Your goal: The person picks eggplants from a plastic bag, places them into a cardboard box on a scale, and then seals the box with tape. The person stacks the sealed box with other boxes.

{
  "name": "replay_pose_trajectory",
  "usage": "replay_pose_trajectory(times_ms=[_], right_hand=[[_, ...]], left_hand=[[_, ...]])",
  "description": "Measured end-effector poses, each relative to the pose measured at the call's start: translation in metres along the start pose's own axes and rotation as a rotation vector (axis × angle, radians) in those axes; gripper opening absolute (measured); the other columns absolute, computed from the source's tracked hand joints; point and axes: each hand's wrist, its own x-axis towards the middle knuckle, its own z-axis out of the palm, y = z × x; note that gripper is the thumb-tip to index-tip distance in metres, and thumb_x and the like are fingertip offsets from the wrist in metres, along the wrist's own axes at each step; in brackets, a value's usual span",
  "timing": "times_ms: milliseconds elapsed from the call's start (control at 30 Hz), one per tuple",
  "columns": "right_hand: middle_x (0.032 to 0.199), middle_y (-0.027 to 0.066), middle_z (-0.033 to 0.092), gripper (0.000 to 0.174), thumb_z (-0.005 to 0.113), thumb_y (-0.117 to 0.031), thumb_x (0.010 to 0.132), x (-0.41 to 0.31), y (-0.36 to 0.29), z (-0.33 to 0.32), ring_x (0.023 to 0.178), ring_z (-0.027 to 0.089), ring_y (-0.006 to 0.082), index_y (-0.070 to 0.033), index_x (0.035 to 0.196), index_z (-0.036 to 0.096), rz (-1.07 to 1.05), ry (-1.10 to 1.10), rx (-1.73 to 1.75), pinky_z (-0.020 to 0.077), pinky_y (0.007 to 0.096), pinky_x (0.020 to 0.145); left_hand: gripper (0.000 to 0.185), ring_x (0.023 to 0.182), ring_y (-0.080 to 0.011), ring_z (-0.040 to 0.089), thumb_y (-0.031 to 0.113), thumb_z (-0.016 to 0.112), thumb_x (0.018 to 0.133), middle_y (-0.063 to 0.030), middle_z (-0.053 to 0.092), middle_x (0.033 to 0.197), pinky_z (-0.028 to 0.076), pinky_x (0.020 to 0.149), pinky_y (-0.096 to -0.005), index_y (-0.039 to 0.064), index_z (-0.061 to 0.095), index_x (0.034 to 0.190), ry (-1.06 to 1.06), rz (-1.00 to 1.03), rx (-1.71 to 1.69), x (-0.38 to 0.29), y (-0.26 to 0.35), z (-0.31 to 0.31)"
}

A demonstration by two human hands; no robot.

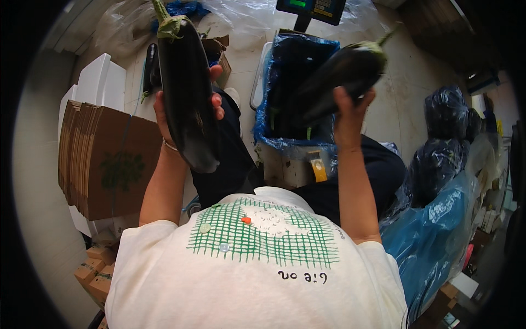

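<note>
My left hand is wrapped around a large dark eggplant, its green stem pointing away from me and its blunt end towards me. My fingertips show on its right side. In my right hand a second dark eggplant lies tilted, stem up to the right, above the right side of a box lined with blue plastic film. More dark eggplants with green stems lie inside that box, partly hidden in shadow. The lower end of the right eggplant blends with the dark contents.
Behind the box stands a digital scale display. On the left are a stack of flattened cardboard boxes, white foam boxes and loose eggplants. An open carton sits beyond my left hand. Plastic-wrapped dark bundles and blue film line the right.
</note>
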Motion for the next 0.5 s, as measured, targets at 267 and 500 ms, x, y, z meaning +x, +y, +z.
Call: replay_pose_trajectory(times_ms=[267, 500], right_hand=[[0.124, 0.0341, 0.055, 0.085, 0.062, -0.040, 0.087, 0.023, 0.086, 0.000, 0.116, 0.054, 0.0455, 0.002, 0.148, 0.022, 0.394, -0.355, -0.998, 0.0440, 0.0429, 0.098], [0.124, 0.0270, 0.059, 0.067, 0.063, -0.038, 0.087, 0.003, 0.052, -0.005, 0.112, 0.060, 0.0366, -0.005, 0.142, 0.043, 0.200, -0.393, -0.917, 0.0477, 0.0413, 0.094]], left_hand=[[0.083, 0.098, -0.0309, 0.061, 0.058, 0.048, 0.092, -0.0237, 0.032, 0.148, 0.053, 0.077, -0.0443, -0.001, 0.028, 0.147, 0.062, 0.037, 0.014, -0.003, 0.007, -0.004], [0.083, 0.100, -0.0326, 0.061, 0.056, 0.049, 0.092, -0.0244, 0.033, 0.147, 0.054, 0.079, -0.0452, -0.002, 0.027, 0.147, 0.074, 0.057, 0.002, -0.001, 0.007, 0.002]])
